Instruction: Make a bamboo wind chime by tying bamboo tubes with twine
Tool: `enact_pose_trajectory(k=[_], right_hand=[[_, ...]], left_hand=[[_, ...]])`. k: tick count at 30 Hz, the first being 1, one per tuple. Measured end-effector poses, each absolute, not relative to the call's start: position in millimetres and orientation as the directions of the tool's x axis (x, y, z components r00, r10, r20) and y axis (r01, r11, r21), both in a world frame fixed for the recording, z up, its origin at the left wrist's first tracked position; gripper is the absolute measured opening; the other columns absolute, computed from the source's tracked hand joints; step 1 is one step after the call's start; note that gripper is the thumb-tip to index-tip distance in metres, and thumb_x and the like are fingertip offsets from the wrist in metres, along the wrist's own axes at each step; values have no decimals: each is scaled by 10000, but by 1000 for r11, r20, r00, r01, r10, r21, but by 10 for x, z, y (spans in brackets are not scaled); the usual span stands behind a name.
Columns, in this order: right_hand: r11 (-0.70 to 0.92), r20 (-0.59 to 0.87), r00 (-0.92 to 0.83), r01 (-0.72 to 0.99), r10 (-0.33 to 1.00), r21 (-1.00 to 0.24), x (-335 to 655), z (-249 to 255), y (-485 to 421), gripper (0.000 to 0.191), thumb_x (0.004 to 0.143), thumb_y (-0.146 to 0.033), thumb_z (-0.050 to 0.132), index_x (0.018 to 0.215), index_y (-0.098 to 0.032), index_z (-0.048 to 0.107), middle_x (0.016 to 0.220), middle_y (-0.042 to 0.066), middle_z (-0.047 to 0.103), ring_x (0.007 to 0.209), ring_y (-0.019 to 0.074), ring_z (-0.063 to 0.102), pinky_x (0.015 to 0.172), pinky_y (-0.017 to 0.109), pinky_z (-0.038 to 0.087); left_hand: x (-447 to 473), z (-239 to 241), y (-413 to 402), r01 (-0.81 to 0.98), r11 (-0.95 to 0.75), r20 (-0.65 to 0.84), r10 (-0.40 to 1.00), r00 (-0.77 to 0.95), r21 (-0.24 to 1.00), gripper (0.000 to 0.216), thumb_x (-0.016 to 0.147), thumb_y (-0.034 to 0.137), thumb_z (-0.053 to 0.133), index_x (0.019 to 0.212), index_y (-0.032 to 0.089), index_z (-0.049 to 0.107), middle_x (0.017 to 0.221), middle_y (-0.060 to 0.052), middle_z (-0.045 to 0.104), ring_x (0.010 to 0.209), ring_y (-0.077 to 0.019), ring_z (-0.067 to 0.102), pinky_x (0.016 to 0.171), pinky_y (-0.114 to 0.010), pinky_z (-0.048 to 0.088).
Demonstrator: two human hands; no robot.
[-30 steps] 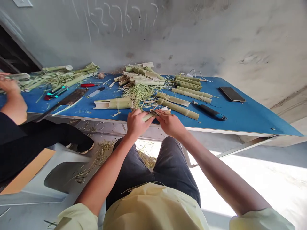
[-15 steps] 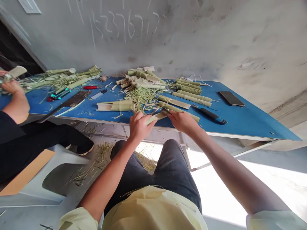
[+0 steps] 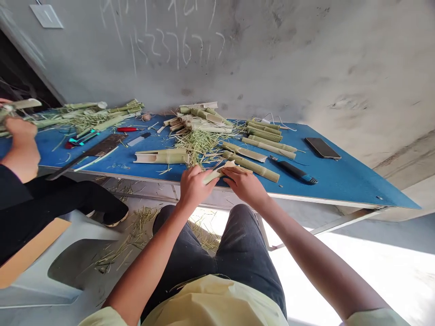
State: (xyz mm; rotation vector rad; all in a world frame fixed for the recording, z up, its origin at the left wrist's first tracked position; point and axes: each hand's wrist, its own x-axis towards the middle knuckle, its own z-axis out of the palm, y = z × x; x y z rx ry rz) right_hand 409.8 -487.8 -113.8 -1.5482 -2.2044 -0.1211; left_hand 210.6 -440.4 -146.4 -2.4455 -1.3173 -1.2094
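My left hand [image 3: 193, 185] is closed round the near end of a short pale bamboo piece [image 3: 217, 173], held at the front edge of the blue table [image 3: 340, 181]. My right hand [image 3: 245, 184] is closed too, its fingers curled over the piece's right part. What they pinch is hidden. Just beyond my hands lie a heap of thin bamboo shavings [image 3: 199, 140] and a split bamboo section [image 3: 163, 157]. Longer bamboo sticks [image 3: 268, 136] lie to the right of the heap.
A knife with a black and blue handle [image 3: 294, 170] and a phone [image 3: 322, 148] lie to the right. A cleaver [image 3: 98, 149] and a red-handled tool [image 3: 126, 129] lie to the left. A co-worker's hand [image 3: 20, 145] works bamboo at far left. A grey stool [image 3: 68, 262] stands below.
My right hand slid out to the right along the bamboo piece, showing a small dark blade, then came back close to my left hand. The co-worker's hand shifted slightly.
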Motion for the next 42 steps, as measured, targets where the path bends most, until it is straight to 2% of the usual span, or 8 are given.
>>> enact_pose_trajectory(k=[7,11,17,20,26,31,38,42], right_hand=[[404,385,-312,896,869,-186,4278,-1066,-4798,331,1085,-242,515,1289,-229,775,1372,68,743,1268,258,709,1109,377,560],[328,399,-231,924,887,-194,4246,-1093,-4808,370,1093,-222,459,1277,-211,781,1341,99,755,1224,295,733,1049,416,588],[276,348,-201,944,916,-181,4287,-1080,-4852,329,1061,-189,522,1229,-239,801,1249,83,797,1120,269,776,973,347,597],[270,325,-206,949,923,-164,4288,-1071,-4853,335,1073,-210,508,1240,-248,797,1298,84,779,1165,270,758,979,336,585],[219,271,-183,970,945,-108,4291,-1001,-4812,333,1074,-196,500,1194,-194,811,1184,119,813,1044,280,786,915,324,577],[253,239,-228,964,944,-77,4250,-949,-4819,315,1090,-257,516,1221,-246,802,1206,70,812,1078,238,773,895,263,560],[231,228,-210,971,951,-67,4238,-982,-4834,349,1097,-265,484,1286,-226,775,1255,111,790,1122,254,754,968,305,546],[202,238,-182,977,954,-64,4286,-957,-4809,372,1097,-266,464,1294,-184,769,1186,146,805,1064,269,765,938,318,552]], left_hand=[[2143,-1489,-4439,761,-584,711,660,244,282,267,935,480,745,1073,276,848,844,-81,666,867,-267,654,780,-374,440],[2167,-1456,-4483,774,-566,714,664,223,285,246,932,477,748,1033,276,848,836,-81,658,864,-279,652,759,-386,411],[2186,-1427,-4535,794,-569,710,649,273,214,222,914,442,771,1059,288,839,841,-87,642,877,-290,637,735,-381,397],[2190,-1422,-4541,801,-560,703,657,274,211,229,921,453,760,1055,286,842,841,-90,637,879,-292,637,740,-381,404],[2188,-1414,-4541,800,-549,674,688,269,241,246,914,436,776,1102,292,843,871,-83,641,908,-280,641,773,-368,417],[2192,-1411,-4543,790,-554,684,685,251,264,252,887,421,810,1099,292,853,849,-79,643,886,-276,643,760,-367,416],[2193,-1432,-4545,778,-539,669,711,215,322,251,893,435,803,1095,295,858,846,-81,642,885,-276,643,775,-371,413],[2195,-1457,-4517,773,-533,670,716,196,344,270,891,441,804,1110,294,858,856,-76,649,846,-264,637,793,-379,423]])
